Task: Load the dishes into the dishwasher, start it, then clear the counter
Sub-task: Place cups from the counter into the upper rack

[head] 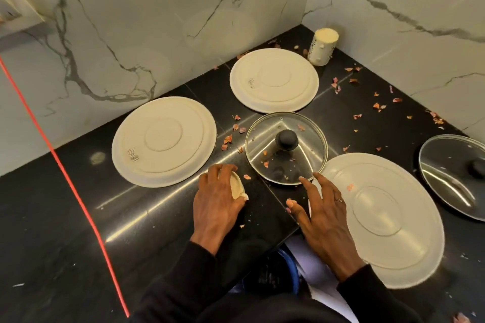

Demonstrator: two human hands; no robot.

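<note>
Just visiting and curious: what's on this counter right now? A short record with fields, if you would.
Surface: black counter, marble walls behind
Plates: left plate, back plate, right plate, all cream, face down
Lids: middle glass lid, knob up; second glass lid at right edge
Corner: white cup, upside down
Left hand: grips a small cream object
Right hand: fingers spread beside the middle lid's rim; contact unclear
Litter: pinkish scraps scattered around

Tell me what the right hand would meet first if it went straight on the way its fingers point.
Most likely the glass lid: the right hand points its fingers at the lid's near rim, and they may already touch it; depth is unclear.
</note>
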